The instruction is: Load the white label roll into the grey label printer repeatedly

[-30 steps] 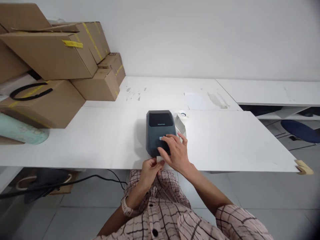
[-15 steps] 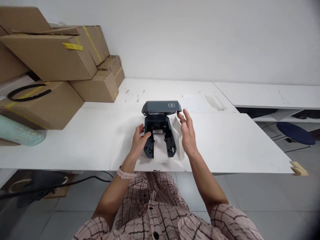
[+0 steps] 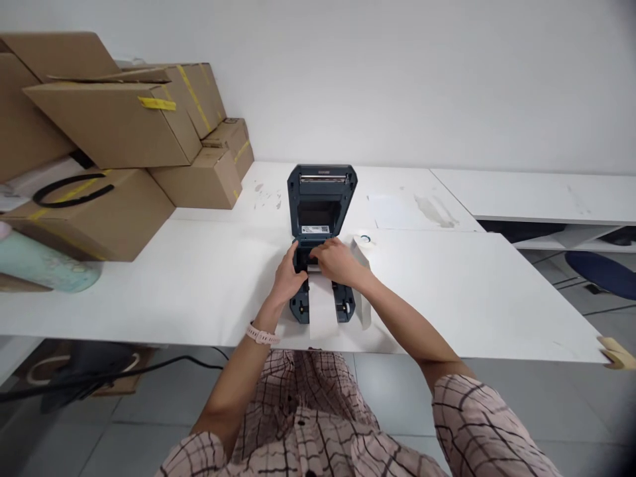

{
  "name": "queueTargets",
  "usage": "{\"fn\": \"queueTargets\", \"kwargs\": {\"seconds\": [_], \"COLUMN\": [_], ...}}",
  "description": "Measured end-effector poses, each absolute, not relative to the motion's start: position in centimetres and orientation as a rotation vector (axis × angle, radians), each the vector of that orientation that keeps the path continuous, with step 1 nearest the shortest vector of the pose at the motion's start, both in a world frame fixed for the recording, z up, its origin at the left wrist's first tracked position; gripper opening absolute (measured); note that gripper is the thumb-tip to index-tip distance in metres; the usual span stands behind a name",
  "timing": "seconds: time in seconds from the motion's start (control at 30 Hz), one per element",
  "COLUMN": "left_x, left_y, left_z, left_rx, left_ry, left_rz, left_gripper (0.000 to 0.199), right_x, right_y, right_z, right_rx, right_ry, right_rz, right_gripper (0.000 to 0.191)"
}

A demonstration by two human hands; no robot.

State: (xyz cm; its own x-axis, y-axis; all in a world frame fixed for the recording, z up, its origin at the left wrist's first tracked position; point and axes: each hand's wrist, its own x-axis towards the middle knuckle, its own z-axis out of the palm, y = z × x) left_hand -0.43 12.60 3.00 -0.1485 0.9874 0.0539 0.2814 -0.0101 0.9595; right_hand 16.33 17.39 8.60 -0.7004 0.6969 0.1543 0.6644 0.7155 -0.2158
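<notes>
Printer (image 3: 320, 189) stood open on the surface (image 3: 447, 285) at twelve o'clock, paper (image 3: 322, 308) trailing towards six! Left hand (image 3: 287, 281) spread open at its nine-o'clock wall; right hand (image 3: 342, 262) reached inside from four o'clock, fingertips hidden, its grip impossible to tell.

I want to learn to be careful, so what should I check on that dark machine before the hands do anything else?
1. Lid open: ok, it stands up at the far side of the machine.
2. Paper strip down the middle: ok, it reaches past the near edge.
3. Left hand out of the lid's way: not ok, it is at the machine's left side, near the hinge.
4. What the right hand's fingers hold: cannot tell, the hand hides it.
5. Loose strip clear of the right forearm: not ok, the arm crosses above it.
</notes>
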Motion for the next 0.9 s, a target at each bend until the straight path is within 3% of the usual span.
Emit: {"fn": "queueTargets", "kwargs": {"seconds": [0.2,0.33,0.43,0.67,0.9], "left_x": [-0.5,-0.3,-0.4,-0.7,-0.1], "left_y": [13.0,12.7,12.5,12.6,12.5], "left_z": [1.6,1.9,2.1,1.7,2.3], "left_rx": [1.273,1.229,1.217,1.201,1.138], "left_ry": [1.337,1.311,1.311,1.376,1.345], "left_rz": [1.333,1.363,1.331,1.305,1.357], "left_gripper": [0.094,0.093,0.091,0.09,0.092], "right_x": [14.9,17.8,23.4,37.8,37.1], "right_y": [19.3,19.9,19.1,16.6,17.9], "right_z": [8.3,10.9,11.6,6.0,2.4], "right_rx": [-0.981,-0.589,-0.505,-0.929,-1.174], "right_ry": [-3.0,-2.836,-2.433,-1.735,-1.751], "right_rz": [0.484,1.17,1.455,1.255,1.33], "right_gripper": [0.021,0.04,0.053,0.045,0.043]}}
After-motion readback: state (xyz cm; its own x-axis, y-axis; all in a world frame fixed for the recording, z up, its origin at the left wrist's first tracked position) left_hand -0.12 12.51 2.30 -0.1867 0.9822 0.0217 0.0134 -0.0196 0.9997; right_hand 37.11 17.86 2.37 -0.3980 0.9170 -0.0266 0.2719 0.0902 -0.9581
